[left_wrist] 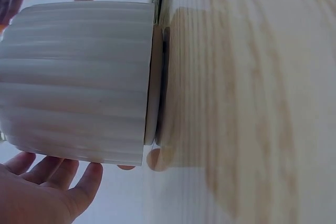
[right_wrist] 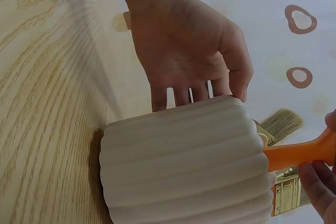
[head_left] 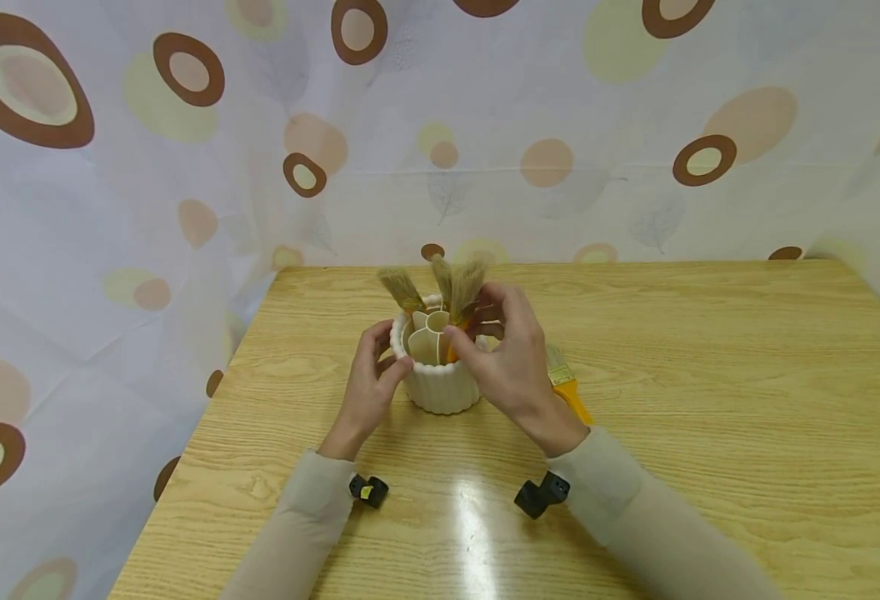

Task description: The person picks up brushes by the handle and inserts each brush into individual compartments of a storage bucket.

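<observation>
A white ribbed holder [head_left: 443, 390] with divided compartments stands upright on the table. My left hand [head_left: 368, 375] grips its left side, thumb near the front rim and fingers round the wall, as the right wrist view also shows. Above the right part of the rim, my right hand [head_left: 511, 354] pinches a paintbrush [head_left: 468, 283], bristles up. Its orange handle [right_wrist: 294, 156] reaches down into the holder; the lower end is hidden inside. Two more paintbrushes lean in the holder, one brush [head_left: 401, 287] to the left and another brush [head_left: 442, 271] at the back.
Another paintbrush [head_left: 571, 398] with an orange handle lies on the wooden table [head_left: 710, 400], right of the holder and partly behind my right hand. A patterned cloth [head_left: 485, 200] hangs along the table's back edge and left side.
</observation>
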A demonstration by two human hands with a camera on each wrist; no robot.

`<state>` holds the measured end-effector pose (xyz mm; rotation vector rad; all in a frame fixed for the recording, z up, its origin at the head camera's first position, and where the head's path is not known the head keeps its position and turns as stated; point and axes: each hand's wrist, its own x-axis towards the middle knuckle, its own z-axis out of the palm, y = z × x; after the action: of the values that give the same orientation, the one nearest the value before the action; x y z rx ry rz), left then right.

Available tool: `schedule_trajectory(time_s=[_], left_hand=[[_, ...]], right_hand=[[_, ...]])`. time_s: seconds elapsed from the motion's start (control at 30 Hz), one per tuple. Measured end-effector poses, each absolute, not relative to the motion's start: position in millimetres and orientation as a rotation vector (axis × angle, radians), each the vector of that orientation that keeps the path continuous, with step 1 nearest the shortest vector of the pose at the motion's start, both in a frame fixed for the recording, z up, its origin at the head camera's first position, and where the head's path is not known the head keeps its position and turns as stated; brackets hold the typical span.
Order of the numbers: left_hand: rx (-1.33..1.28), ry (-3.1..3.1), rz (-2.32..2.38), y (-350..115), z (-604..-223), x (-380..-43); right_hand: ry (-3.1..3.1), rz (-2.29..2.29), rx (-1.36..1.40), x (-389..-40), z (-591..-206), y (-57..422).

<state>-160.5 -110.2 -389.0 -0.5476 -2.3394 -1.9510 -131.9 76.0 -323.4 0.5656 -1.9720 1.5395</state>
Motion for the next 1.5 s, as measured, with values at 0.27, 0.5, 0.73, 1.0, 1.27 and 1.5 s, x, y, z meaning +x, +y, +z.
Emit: schedule_trajectory(time_s=[0.27,0.5,0.73,1.0,1.27,1.5], left_hand=[[-0.561,-2.331,-1.948,-109.7,-388.0,-160.5],[-0.561,-2.335,-1.94,-109.9,-388.6,-160.7],[-0.568,-2.328,-1.934,-109.8,-387.7,-159.8],[-0.577,-2.314,-1.942,-109.5,-387.1,-159.2],[-0.581,-2.306,-1.941,-109.5,-387.9,-159.4],[-0.597,-2.295,-1.936,-109.4,-388.6,-159.8]], right_hand=[[-1.967,1.549,0.548,-132.7,-327.0,77.1],[-1.99,1.568,0.531,-137.2,-339.0,77.2],[-2.014,1.586,0.524,-132.6,-337.2,74.7],[-2.046,1.594,0.489,-132.0,-338.3,75.4],[-2.049,1.609,0.483,-142.6,-355.9,76.6],[-2.07,1.547,0.47,-154.7,-376.1,78.8]])
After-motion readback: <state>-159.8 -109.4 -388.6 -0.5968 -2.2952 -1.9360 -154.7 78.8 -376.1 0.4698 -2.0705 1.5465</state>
